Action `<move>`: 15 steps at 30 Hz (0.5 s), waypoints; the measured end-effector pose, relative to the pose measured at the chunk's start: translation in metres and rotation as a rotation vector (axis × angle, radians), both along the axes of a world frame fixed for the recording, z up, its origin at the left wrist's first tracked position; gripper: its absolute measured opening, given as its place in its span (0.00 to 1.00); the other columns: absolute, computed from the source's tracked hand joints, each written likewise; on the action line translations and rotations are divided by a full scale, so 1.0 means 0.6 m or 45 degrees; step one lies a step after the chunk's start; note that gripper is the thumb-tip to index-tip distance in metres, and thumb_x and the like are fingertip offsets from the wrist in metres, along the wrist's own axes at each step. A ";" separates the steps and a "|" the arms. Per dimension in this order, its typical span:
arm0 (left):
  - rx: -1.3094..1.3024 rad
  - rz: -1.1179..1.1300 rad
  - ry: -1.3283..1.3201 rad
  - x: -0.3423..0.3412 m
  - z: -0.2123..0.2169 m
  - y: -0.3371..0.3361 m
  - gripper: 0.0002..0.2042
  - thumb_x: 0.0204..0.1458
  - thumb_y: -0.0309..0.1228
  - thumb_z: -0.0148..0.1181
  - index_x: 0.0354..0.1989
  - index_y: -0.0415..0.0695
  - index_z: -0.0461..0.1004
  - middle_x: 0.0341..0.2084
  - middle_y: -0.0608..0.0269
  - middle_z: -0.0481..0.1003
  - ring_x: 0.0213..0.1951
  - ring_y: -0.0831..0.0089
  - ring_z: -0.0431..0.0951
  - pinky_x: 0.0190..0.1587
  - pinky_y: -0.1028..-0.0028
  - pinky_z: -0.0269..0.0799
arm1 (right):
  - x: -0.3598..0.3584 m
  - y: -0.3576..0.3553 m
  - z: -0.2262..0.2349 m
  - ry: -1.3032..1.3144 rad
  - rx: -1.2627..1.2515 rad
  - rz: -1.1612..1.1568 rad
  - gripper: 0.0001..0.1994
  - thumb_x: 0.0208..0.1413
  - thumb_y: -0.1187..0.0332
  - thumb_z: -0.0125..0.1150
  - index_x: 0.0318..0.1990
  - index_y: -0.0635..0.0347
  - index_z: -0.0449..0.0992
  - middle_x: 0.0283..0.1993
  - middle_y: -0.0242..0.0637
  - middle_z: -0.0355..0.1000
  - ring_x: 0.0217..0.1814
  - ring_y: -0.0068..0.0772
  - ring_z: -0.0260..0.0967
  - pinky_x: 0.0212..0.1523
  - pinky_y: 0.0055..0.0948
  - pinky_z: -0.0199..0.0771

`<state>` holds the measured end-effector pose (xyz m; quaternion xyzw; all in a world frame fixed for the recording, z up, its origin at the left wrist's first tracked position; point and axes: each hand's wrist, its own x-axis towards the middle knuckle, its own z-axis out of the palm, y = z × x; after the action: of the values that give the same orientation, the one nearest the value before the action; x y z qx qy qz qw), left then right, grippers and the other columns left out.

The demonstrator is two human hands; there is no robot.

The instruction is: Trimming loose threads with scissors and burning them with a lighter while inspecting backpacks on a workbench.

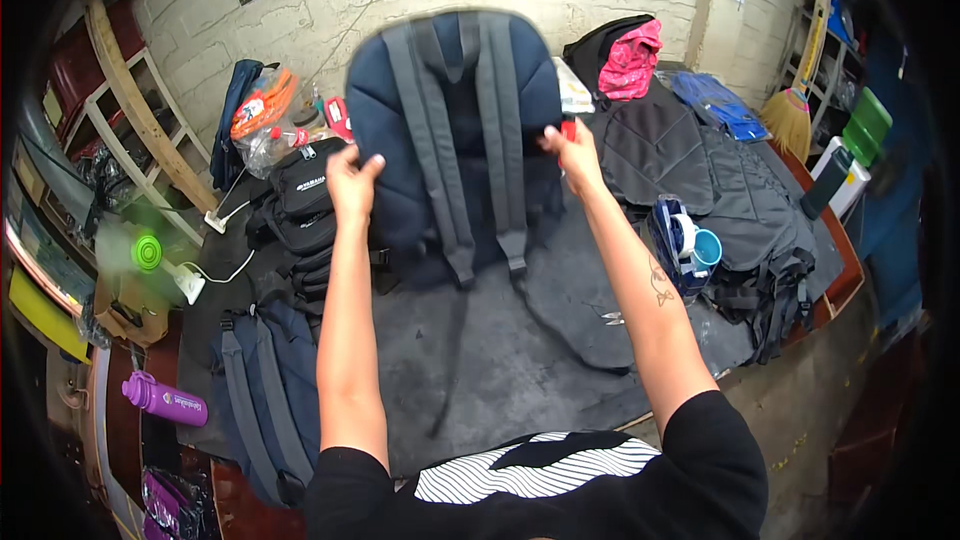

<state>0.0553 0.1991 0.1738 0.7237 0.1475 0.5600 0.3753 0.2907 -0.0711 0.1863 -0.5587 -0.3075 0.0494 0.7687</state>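
Observation:
A navy backpack (450, 130) with grey shoulder straps hangs upright in front of me above the dark table, its strap side toward me. My left hand (353, 183) is closed on its left edge. My right hand (577, 158) grips the right edge, with a small red thing (569, 130) showing at its fingers; I cannot make out what that is. Two loose strap ends trail down onto the table. Small metal snips (613, 319) lie on the table near my right forearm. The backpack is slightly blurred, and its far side is hidden.
Black bags (305, 190) and another navy backpack (265, 390) lie at the left, near a purple bottle (165, 399). A green fan (147, 253) stands at the left edge. Black backpacks (740, 200), a blue mug (707, 248) and a broom (790, 120) are at the right.

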 end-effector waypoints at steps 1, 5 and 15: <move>-0.064 0.024 -0.107 0.007 0.024 -0.003 0.14 0.37 0.20 0.68 0.34 0.33 0.72 0.33 0.66 0.66 0.28 0.76 0.67 0.35 0.76 0.66 | 0.011 0.006 0.008 -0.087 0.101 -0.086 0.09 0.50 0.73 0.60 0.37 0.65 0.70 0.30 0.31 0.72 0.31 0.20 0.66 0.34 0.24 0.66; -0.054 -0.125 -0.083 -0.020 0.083 -0.103 0.08 0.45 0.12 0.57 0.33 0.36 0.73 0.35 0.67 0.64 0.31 0.82 0.70 0.35 0.83 0.67 | 0.002 -0.049 0.031 -0.128 0.128 -0.026 0.09 0.52 0.74 0.56 0.41 0.65 0.72 0.35 0.30 0.72 0.35 0.22 0.67 0.38 0.22 0.66; 0.335 -0.198 1.094 -0.151 -0.169 -0.188 0.21 0.38 0.14 0.49 0.43 0.43 0.76 0.45 0.51 0.69 0.51 0.57 0.69 0.55 0.66 0.64 | -0.091 -0.205 -0.263 -0.751 -1.143 -0.064 0.09 0.45 0.78 0.57 0.37 0.63 0.74 0.35 0.46 0.70 0.40 0.46 0.68 0.42 0.34 0.68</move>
<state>-0.0351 0.0865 0.0724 0.9409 0.1627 0.1932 0.2256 0.2360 -0.1939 0.0284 -0.8298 -0.4457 -0.0015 0.3360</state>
